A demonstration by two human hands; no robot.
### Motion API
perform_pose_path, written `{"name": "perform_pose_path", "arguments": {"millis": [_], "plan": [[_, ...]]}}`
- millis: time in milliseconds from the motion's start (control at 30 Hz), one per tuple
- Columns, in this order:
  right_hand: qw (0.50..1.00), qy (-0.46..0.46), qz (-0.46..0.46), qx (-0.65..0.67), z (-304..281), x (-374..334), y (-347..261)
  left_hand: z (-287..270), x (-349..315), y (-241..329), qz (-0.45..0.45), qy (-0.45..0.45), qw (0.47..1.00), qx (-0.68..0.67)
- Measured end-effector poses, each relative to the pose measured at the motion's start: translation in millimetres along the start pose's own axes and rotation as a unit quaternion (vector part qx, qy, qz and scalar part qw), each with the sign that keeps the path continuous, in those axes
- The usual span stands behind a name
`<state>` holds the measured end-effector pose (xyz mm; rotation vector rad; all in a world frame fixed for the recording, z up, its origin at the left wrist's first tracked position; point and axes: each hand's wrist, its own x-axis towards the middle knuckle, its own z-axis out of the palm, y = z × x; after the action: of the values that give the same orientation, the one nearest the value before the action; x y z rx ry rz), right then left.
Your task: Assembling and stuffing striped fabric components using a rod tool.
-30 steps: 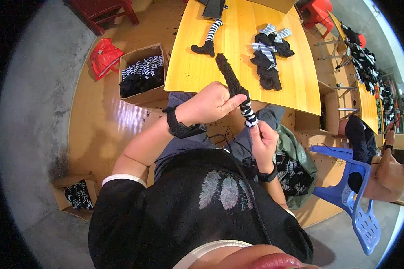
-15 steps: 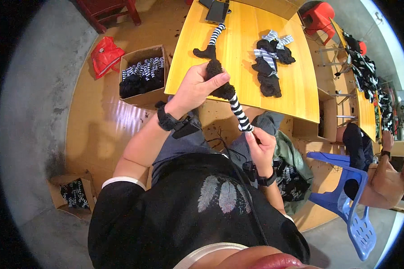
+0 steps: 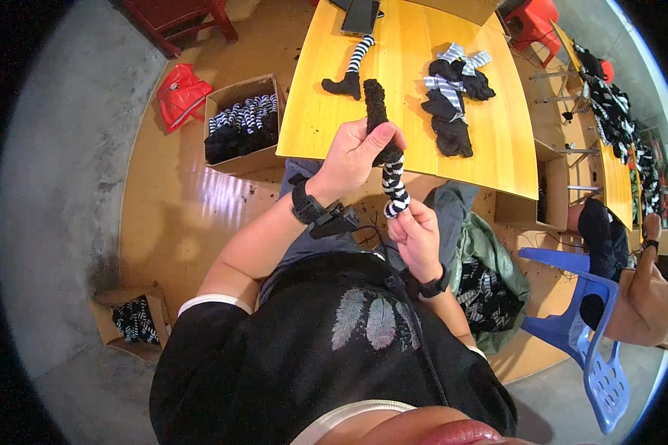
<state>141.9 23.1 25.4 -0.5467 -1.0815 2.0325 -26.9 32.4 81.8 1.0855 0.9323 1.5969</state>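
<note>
Over the near edge of the table, both hands hold a stuffed fabric leg (image 3: 376,104) with a fuzzy black end and a black-and-white striped part. My left hand (image 3: 349,165) is closed around the fuzzy black part, its thumb pressed across the front. My right hand (image 3: 417,236) pinches the lower tip of the striped part, which bends slightly between the hands. Just beyond, a similar striped leg with a black foot (image 3: 342,87) lies on the table. Black fabric pieces with striped ribbon (image 3: 453,111) lie to its right.
On the wooden table (image 3: 497,159) lies a phone (image 3: 361,16). At left stand a carton (image 3: 246,162) of striped legs and, lower, another carton (image 3: 115,297). A green sack (image 3: 508,319) sits by my right side. Beyond the blue chair (image 3: 564,326), another person (image 3: 649,297) sits at a cluttered table.
The fuzzy black end has swung up and now points away from me, slimmer than before. My hands are closer together, and the striped part between them looks shorter and more bent.
</note>
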Motion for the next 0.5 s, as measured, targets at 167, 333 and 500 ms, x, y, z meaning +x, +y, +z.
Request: {"name": "perform_pose_path", "arguments": {"millis": [167,333,500], "plan": [[0.989,0.049,0.014,-0.141,-16.7,1.0,-13.7,-17.5,4.0,-0.7,-0.076,-0.017,0.992,0.102],[0.941,0.05,-0.01,-0.335,-54.8,-5.0,-32.1,-53.7,11.4,7.1,-0.257,-0.092,0.939,0.21],[0.953,0.088,0.006,-0.29,-71.6,-9.5,-30.9,-61.9,34.0,1.9,-0.22,0.014,0.958,0.183]]}}
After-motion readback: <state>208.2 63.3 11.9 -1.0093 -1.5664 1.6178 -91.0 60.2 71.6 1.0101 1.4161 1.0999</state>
